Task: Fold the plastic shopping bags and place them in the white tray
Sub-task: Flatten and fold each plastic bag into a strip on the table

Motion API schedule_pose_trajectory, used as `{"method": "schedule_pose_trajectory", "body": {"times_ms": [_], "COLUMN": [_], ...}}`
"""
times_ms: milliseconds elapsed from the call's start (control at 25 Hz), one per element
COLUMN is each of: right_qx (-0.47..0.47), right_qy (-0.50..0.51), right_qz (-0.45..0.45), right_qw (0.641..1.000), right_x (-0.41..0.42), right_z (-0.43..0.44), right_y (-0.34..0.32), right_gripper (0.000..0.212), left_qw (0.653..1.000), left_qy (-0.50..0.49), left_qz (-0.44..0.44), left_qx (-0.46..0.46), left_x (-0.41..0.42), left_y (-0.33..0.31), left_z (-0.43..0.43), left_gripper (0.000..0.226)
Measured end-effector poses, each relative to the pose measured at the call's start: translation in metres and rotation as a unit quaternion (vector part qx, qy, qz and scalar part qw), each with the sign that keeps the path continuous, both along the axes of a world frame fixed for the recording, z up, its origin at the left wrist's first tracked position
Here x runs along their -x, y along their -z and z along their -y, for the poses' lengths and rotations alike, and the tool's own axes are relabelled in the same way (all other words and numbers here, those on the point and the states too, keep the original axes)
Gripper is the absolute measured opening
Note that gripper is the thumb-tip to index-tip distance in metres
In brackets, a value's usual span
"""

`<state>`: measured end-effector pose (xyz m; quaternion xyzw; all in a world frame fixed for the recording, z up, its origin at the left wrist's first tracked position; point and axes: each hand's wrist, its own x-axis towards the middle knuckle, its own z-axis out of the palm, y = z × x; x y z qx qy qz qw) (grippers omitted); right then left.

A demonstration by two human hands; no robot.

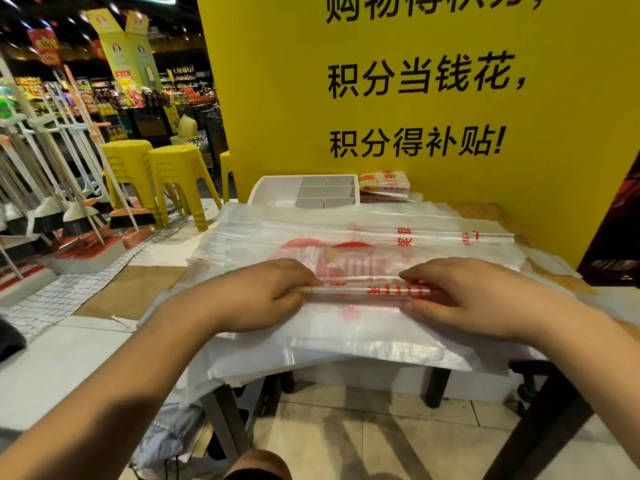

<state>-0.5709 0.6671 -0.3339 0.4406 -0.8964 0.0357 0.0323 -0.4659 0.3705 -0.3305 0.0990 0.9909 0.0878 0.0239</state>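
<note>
A clear plastic shopping bag with red print is folded into a narrow strip (pixel 367 291) and lies across the middle of a pile of flat bags (pixel 346 237) on the table. My left hand (pixel 263 292) pinches the strip's left end. The strip's right end is pinched by my right hand (pixel 467 292). The white tray (pixel 277 188), with divided compartments, stands at the table's far edge behind the pile. Several folded bags (pixel 384 183) are stacked just right of the tray, against the yellow board.
A yellow sign board (pixel 415 98) rises directly behind the table. Yellow stools (pixel 156 174) and a rack of brooms (pixel 52 202) stand on the left. A dark box (pixel 616 237) sits at the right edge. Loose bags hang over the table's front and left edges.
</note>
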Motion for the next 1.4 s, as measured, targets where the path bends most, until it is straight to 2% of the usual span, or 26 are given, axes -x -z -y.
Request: {"method": "schedule_pose_trajectory", "body": {"times_ms": [160, 320, 480, 600, 760, 880, 1000, 1080, 1160, 1280, 1400], "right_qx": [-0.012, -0.024, -0.028, -0.025, 0.001, 0.028, 0.077, 0.099, 0.106, 0.105, 0.052], "right_qy": [0.010, 0.029, 0.043, 0.075, 0.122, 0.132, 0.154, 0.147, 0.096, 0.034, 0.059], "right_qz": [0.070, 0.155, 0.226, 0.155, -0.019, -0.073, -0.089, -0.093, -0.088, -0.016, 0.063], "right_qw": [0.997, 0.987, 0.973, 0.985, 0.992, 0.988, 0.981, 0.980, 0.986, 0.994, 0.995], "right_x": [0.015, 0.040, 0.058, 0.063, 0.066, 0.061, 0.053, 0.050, 0.047, 0.040, 0.042], "right_z": [0.008, 0.020, 0.025, 0.027, 0.036, 0.042, 0.049, 0.055, 0.060, 0.068, 0.068], "right_y": [-0.023, -0.044, -0.053, -0.045, -0.018, 0.003, 0.016, 0.020, 0.023, 0.028, 0.035], "right_gripper": [0.038, 0.031, 0.023, 0.033, 0.044, 0.043, 0.034, 0.029, 0.029, 0.040, 0.053], "left_qw": [0.997, 0.989, 0.985, 0.990, 0.996, 0.992, 0.987, 0.985, 0.985, 0.987, 0.987], "left_qy": [-0.028, -0.041, -0.027, -0.041, -0.088, -0.076, -0.078, -0.107, -0.136, -0.155, -0.161], "left_qz": [0.070, 0.140, 0.161, 0.126, 0.005, -0.093, -0.140, -0.133, -0.105, -0.049, 0.001], "left_qx": [-0.026, -0.029, -0.061, -0.044, 0.023, 0.047, 0.012, -0.013, -0.009, -0.005, 0.006], "left_x": [0.018, 0.043, 0.058, 0.065, 0.067, 0.061, 0.055, 0.055, 0.054, 0.053, 0.051], "left_y": [-0.024, -0.048, -0.055, -0.045, -0.021, 0.005, 0.024, 0.028, 0.029, 0.032, 0.037], "left_z": [0.002, 0.014, 0.026, 0.030, 0.031, 0.028, 0.013, 0.000, -0.010, -0.012, -0.007], "left_gripper": [0.027, 0.025, 0.027, 0.029, 0.030, 0.038, 0.039, 0.041, 0.045, 0.051, 0.056]}}
